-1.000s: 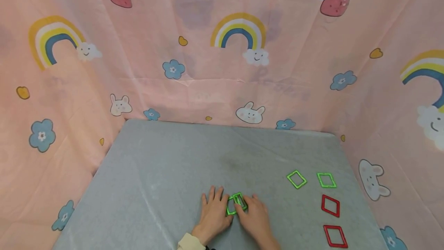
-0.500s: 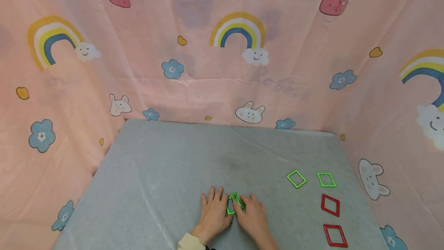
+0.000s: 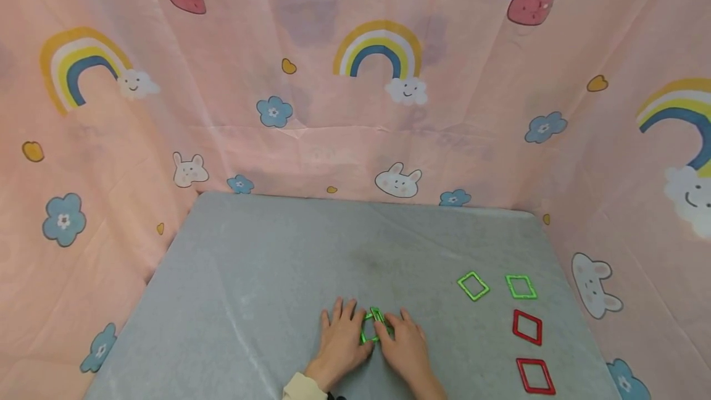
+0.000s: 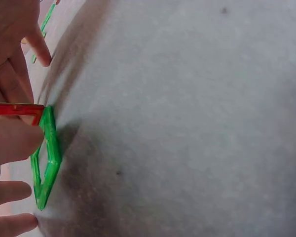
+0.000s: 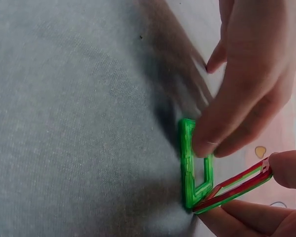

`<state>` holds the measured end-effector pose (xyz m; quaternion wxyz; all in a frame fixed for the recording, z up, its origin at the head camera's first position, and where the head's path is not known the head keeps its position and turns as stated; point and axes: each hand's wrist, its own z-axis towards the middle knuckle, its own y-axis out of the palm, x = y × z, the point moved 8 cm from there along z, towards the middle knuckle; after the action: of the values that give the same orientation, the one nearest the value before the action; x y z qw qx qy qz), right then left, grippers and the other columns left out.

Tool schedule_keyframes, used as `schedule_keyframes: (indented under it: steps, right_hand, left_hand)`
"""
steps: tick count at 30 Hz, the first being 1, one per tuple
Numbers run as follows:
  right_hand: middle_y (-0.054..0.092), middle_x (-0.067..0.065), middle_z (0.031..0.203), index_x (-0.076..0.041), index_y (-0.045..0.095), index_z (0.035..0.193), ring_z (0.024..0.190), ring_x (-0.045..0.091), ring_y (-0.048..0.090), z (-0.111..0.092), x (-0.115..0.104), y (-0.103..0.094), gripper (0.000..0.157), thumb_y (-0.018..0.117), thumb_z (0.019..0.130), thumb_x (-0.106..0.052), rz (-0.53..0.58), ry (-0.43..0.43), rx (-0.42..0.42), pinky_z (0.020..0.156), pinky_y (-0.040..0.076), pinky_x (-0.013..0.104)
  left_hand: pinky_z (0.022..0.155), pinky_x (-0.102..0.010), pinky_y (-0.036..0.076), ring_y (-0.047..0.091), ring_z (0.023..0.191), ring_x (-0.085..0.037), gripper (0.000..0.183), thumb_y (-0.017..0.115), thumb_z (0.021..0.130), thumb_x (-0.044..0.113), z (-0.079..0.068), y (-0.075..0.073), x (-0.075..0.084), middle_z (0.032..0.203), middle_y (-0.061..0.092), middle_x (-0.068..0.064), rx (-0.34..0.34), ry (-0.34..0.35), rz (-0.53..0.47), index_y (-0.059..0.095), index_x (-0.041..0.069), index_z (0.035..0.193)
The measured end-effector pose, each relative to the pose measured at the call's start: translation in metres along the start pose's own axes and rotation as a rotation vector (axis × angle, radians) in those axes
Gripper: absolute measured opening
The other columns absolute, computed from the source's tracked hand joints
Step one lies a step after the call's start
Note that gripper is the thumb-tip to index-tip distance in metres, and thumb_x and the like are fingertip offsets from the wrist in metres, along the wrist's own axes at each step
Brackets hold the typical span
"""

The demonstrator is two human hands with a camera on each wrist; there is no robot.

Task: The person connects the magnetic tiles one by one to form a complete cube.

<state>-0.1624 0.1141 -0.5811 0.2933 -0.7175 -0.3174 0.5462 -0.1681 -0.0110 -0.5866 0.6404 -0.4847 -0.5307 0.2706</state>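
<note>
Fingers spread and straight, my left hand (image 3: 340,338) lies on the grey cloth. Its thumb (image 4: 19,140) presses on a green diamond-shaped open-frame magnetic tile (image 5: 187,163) on the cloth. My right hand (image 3: 407,350) pinches a tilted red frame tile (image 5: 237,190) between thumb (image 5: 286,168) and fingers; a green edge shows along its underside in the right wrist view. The lower end of this tilted piece meets the corner of the flat green tile. In the head view, my hands partly cover both pieces, and only green shows between them.
To the right lie two green diamond-shaped tiles (image 3: 473,286) (image 3: 521,287) and two red ones (image 3: 528,328) (image 3: 536,376). A pink printed curtain (image 3: 311,159) hangs behind the table and at both sides. Grey cloth (image 3: 266,264) covers the tabletop.
My right hand has shifted slightly left, and the piece in its fingers has tilted so that it looks narrower from above. The left hand has stayed in place.
</note>
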Motion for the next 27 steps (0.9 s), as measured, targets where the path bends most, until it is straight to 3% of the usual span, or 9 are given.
schedule_keyframes:
  steps: [3, 6, 11, 17, 21, 27]
  right_hand:
    - [0.065, 0.02, 0.12, 0.002, 0.068, 0.115, 0.131, 0.047, 0.042, -0.001, 0.0, 0.0, 0.039, 0.061, 0.095, -0.031, 0.003, -0.014, 0.005, 0.102, 0.027, 0.067]
    - [0.065, 0.02, 0.121, 0.001, 0.068, 0.115, 0.132, 0.046, 0.041, 0.0, 0.001, 0.0, 0.04, 0.06, 0.095, -0.032, 0.004, -0.017, 0.003, 0.102, 0.027, 0.067]
    - [0.065, 0.019, 0.123, 0.0, 0.068, 0.117, 0.132, 0.046, 0.041, 0.0, 0.002, 0.0, 0.041, 0.06, 0.095, -0.033, 0.006, -0.029, -0.001, 0.102, 0.026, 0.068]
    - [0.066, 0.015, 0.123, -0.003, 0.068, 0.118, 0.133, 0.046, 0.04, -0.001, 0.001, 0.0, 0.039, 0.059, 0.096, -0.033, 0.019, -0.049, -0.01, 0.101, 0.026, 0.068]
    - [0.066, 0.015, 0.123, -0.003, 0.068, 0.119, 0.133, 0.045, 0.04, -0.002, 0.002, -0.001, 0.04, 0.059, 0.096, -0.034, 0.03, -0.058, -0.011, 0.101, 0.027, 0.068]
    - [0.065, 0.019, 0.122, 0.0, 0.068, 0.119, 0.131, 0.046, 0.042, -0.004, 0.005, -0.005, 0.047, 0.058, 0.096, -0.04, 0.034, -0.078, 0.006, 0.101, 0.029, 0.066]
  left_hand:
    - [0.098, -0.072, 0.027, 0.037, 0.134, -0.044, 0.049, 0.072, 0.085, 0.032, 0.002, -0.003, 0.001, 0.136, 0.053, -0.017, 0.007, -0.01, -0.023, 0.062, 0.007, 0.126]
    - [0.097, -0.07, 0.03, 0.041, 0.132, -0.042, 0.042, 0.069, 0.088, 0.027, 0.004, -0.01, 0.004, 0.133, 0.055, -0.015, 0.063, 0.025, -0.037, 0.062, 0.009, 0.126]
    - [0.095, -0.059, 0.042, 0.05, 0.126, -0.034, 0.034, 0.066, 0.091, 0.017, 0.007, -0.024, 0.019, 0.13, 0.059, -0.009, 0.184, 0.199, -0.049, 0.065, 0.014, 0.125]
    - [0.095, -0.047, 0.047, 0.059, 0.117, -0.026, 0.024, 0.064, 0.093, 0.009, 0.009, -0.029, 0.031, 0.118, 0.067, -0.002, 0.202, 0.381, -0.058, 0.072, 0.015, 0.114]
    - [0.093, -0.04, 0.049, 0.063, 0.108, -0.02, 0.017, 0.066, 0.09, 0.006, 0.009, -0.032, 0.032, 0.109, 0.07, -0.002, 0.23, 0.417, -0.084, 0.075, 0.012, 0.104]
    - [0.087, -0.035, 0.051, 0.065, 0.097, -0.015, 0.012, 0.07, 0.088, 0.008, 0.009, -0.036, 0.03, 0.099, 0.071, 0.002, 0.262, 0.418, -0.097, 0.075, 0.012, 0.098]
